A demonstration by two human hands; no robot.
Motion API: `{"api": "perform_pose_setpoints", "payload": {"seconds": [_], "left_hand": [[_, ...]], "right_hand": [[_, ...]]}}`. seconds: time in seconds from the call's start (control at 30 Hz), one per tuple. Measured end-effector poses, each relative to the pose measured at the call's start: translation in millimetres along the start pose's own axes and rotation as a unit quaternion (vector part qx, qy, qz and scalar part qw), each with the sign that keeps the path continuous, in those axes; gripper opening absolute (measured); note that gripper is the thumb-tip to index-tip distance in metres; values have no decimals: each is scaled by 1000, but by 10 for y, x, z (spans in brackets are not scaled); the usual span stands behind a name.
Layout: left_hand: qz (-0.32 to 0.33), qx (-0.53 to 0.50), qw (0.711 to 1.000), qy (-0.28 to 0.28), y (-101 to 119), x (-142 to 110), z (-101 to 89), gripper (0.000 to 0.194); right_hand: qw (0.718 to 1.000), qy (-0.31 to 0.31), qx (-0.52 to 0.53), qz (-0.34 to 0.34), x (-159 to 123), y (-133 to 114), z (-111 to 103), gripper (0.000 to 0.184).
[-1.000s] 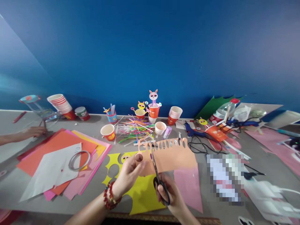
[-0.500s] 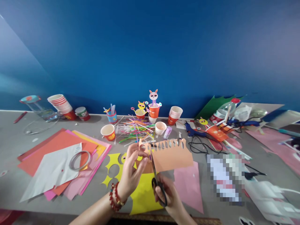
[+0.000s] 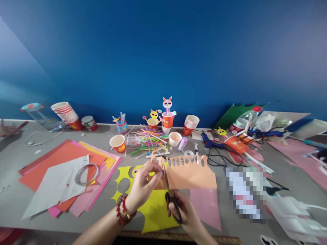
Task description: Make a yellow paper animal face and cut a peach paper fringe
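Note:
In my right hand (image 3: 182, 207) is a pair of black-handled scissors (image 3: 176, 211), blades pointing away from me along the left part of an orange paper sheet (image 3: 191, 177). That sheet has a row of rounded notches along its far edge. My left hand (image 3: 146, 182), wearing red beaded bracelets, pinches the sheet beside the blades. A small piece with a purple mark shows at its fingertips, partly hidden. Beneath lie a yellow sheet (image 3: 158, 211) with round holes cut out and a pink sheet (image 3: 206, 204).
Coloured paper (image 3: 63, 149) and a tape roll (image 3: 87, 174) lie left. Behind are loose straws (image 3: 148, 139), paper cups (image 3: 118, 143) and a rabbit-faced cup figure (image 3: 167, 105). A blue glue gun (image 3: 212, 141) with cord lies right. Another person's hand (image 3: 11, 129) is far left.
The orange sheet's right side has swung down and nearer, uncovering a clear tape roll and a pen-like tool behind it. Another person's hand has appeared at the far left by the red item.

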State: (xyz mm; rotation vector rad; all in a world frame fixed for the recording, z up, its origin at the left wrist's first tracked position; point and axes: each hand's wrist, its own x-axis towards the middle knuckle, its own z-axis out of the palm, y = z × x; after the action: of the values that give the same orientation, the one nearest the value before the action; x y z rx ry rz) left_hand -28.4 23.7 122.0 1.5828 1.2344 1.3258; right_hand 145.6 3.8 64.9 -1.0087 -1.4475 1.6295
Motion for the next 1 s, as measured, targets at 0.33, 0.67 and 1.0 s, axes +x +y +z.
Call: {"api": "perform_pose_setpoints", "payload": {"seconds": [0.33,0.67,1.0], "left_hand": [[-16,-10,1000,-11,22,-12,13,14],[-22,-9,1000,-15,17,-25,12,13],[-27,1,999,-22,5,-29,7,13]], "right_hand": [[1000,-8,10,-12,34,-54,-12,61],[999,-13,35,-9,42,36,-44,59],[999,-29,22,-2,46,92,-93,58]]}}
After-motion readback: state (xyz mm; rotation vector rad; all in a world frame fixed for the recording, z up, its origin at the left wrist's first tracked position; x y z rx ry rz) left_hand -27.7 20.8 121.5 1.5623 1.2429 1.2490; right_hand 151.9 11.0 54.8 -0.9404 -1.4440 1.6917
